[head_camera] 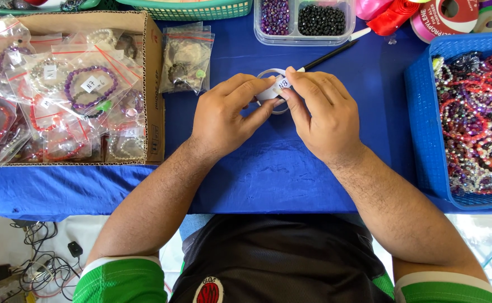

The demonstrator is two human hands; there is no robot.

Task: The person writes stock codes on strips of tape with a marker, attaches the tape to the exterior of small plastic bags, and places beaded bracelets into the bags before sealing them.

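Centre frame, over the blue worktop point(268, 168): left hand point(229, 115) and right hand point(322, 115) both pinch a white label point(279, 85) onto the clear bracelet point(268, 74), steadying it from both sides.

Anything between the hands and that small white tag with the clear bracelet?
Nothing visible. The left hand and right hand both already pinch the white tag over the clear bracelet on the blue cloth. The black pen lies just behind, clear of the fingers.
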